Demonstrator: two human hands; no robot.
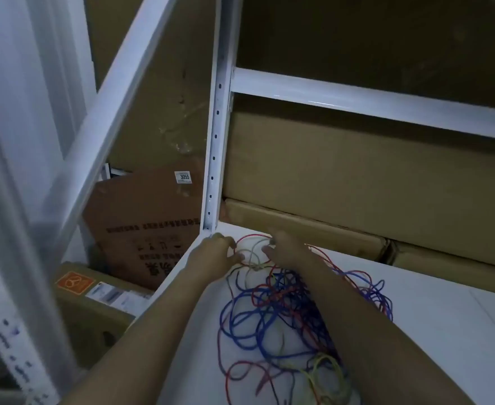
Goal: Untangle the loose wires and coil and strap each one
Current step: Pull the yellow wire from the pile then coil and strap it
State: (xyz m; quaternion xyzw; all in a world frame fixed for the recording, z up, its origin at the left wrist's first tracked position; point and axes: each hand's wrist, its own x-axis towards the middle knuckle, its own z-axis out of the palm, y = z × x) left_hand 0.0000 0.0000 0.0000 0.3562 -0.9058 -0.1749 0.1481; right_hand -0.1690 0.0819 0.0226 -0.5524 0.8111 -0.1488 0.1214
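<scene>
Both hands work at the far end of the tangled wires (284, 311) on the white shelf (433, 323): the left hand (214, 252) and right hand (284, 249) each have fingers curled round a pale strand, apparently still untangling. Next, I'd guess, that strand must be drawn free. The upright post (215, 159) and cardboard boxes (342, 176) crowd close behind; open shelf lies rightward.

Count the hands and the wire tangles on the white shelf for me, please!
Hands: 2, the left hand and the right hand
Wire tangles: 1, the wire tangle with red, blue, yellow and grey strands, too knotted to count single wires
Total: 3
</scene>
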